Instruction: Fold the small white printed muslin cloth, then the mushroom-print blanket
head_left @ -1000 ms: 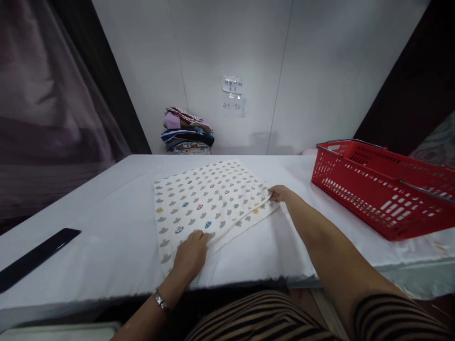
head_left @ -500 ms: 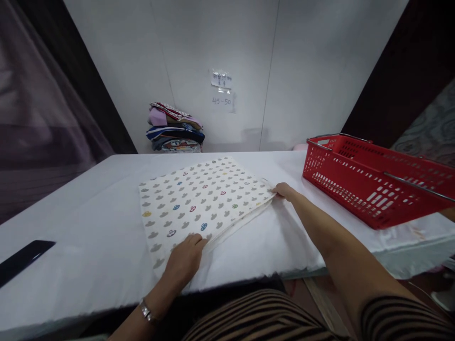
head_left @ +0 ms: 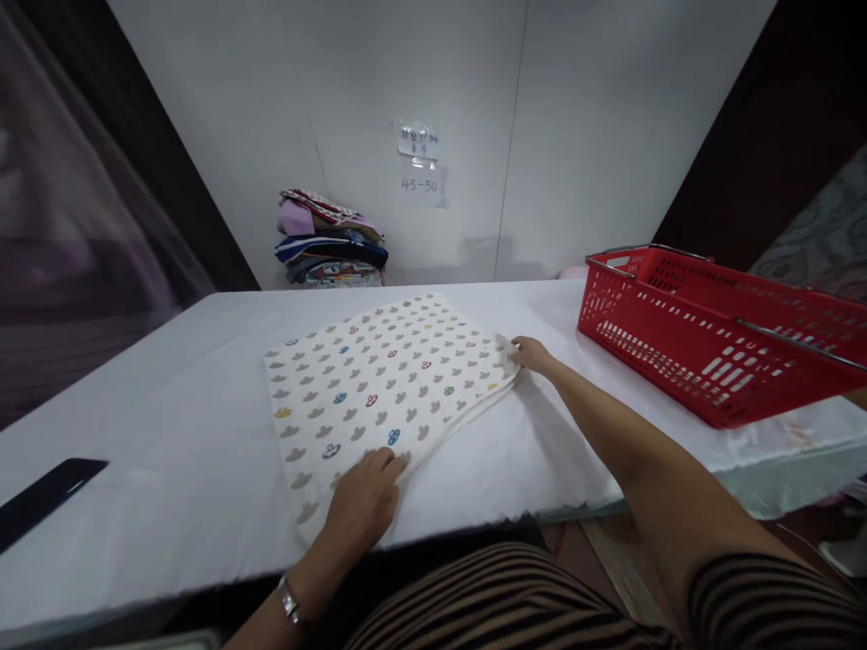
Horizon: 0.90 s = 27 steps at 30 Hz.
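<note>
A white cloth (head_left: 399,379) printed with grey and coloured mushroom shapes lies folded on the white-covered table. Layers show along its front edge, which bows slightly. My left hand (head_left: 366,495) is closed on that edge near the front left corner, fingers curled over the fabric. At the right corner, my right hand (head_left: 532,354) pinches the cloth between thumb and fingers. Part of the grip is hidden by the hand itself in both cases.
A red plastic basket (head_left: 677,334) with metal handles stands on the right of the table (head_left: 182,424). Folded fabrics (head_left: 331,239) are piled at the back against the wall. A dark flat object (head_left: 51,496) lies at the left. Paper labels (head_left: 420,185) are stuck to the wall.
My right hand has moved slightly up and inward along the cloth's right corner. My left hand has shifted a little right, and the front edge now curves more.
</note>
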Motion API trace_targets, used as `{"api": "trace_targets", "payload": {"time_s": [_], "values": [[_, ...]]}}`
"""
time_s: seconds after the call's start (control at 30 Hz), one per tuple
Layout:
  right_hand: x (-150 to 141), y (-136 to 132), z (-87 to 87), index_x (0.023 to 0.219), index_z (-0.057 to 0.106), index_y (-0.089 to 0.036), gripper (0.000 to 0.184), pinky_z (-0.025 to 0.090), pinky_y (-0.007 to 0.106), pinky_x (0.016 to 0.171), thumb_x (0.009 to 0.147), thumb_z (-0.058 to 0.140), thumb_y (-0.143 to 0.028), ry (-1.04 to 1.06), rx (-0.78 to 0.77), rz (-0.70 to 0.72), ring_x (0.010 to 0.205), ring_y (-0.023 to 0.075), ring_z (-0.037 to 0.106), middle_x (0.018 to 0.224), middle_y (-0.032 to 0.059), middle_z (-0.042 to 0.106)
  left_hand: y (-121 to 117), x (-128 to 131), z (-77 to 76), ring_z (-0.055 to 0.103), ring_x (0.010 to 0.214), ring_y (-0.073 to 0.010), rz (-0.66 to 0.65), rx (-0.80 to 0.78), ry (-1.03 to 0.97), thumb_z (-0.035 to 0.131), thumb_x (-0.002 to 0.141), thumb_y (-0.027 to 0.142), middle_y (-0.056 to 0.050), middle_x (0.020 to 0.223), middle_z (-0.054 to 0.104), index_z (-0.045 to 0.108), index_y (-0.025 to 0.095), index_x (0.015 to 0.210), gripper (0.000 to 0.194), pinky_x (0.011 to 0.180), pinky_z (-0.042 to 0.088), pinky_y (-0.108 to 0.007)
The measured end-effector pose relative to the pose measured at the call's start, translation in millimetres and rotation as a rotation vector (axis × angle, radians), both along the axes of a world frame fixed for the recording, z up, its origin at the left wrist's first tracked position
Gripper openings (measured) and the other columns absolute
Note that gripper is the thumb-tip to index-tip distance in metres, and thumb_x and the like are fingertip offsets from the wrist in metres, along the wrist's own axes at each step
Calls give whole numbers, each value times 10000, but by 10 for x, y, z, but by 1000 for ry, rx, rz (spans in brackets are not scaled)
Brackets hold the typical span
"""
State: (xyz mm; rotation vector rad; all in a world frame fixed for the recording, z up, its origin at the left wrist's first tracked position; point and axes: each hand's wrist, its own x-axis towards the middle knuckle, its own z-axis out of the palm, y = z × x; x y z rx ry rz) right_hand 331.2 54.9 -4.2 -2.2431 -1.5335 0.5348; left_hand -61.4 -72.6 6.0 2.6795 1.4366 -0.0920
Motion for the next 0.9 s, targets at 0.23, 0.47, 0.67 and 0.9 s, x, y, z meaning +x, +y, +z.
{"api": "trace_targets", "payload": {"time_s": [0.23, 0.47, 0.67, 0.9], "values": [[-39, -28, -4, 1152, 583, -217, 431, 456, 218, 620, 723, 606, -186, -131, -111, 47, 676, 149, 631, 938, 39, 685, 211, 432, -125, 508, 962, -215, -37, 146, -19, 368, 811, 40, -78, 1030, 563, 538, 188, 1083, 354, 810, 418, -350], [-54, -35, 71, 1067, 603, -209, 324, 446, 247, 631, 745, 602, -234, -244, -210, 45, 664, 152, 623, 969, 64, 673, 554, 1226, -174, 493, 996, -221, -206, 179, -18, 352, 830, 5, -115, 1070, 548, 531, 132, 1063, 320, 796, 429, -342], [-7, -35, 35, 1097, 586, -223, 346, 442, 242, 658, 755, 597, -272, -283, -202, 46, 807, 178, 622, 1041, 68, 661, 705, 1549, -233, 528, 931, -214, -224, 126, -56, 327, 869, 51, -125, 1059, 547, 553, 119, 1016, 277, 737, 438, -328], [64, -53, -14, 1156, 556, -222, 375, 441, 262, 707, 787, 573, -291, -286, -186, 16, 923, 215, 605, 1080, 86, 645, 519, 1597, -321, 506, 965, -219, -301, 109, -101, 347, 885, 83, -99, 1079, 540, 554, 148, 1008, 249, 741, 425, -326]]}}
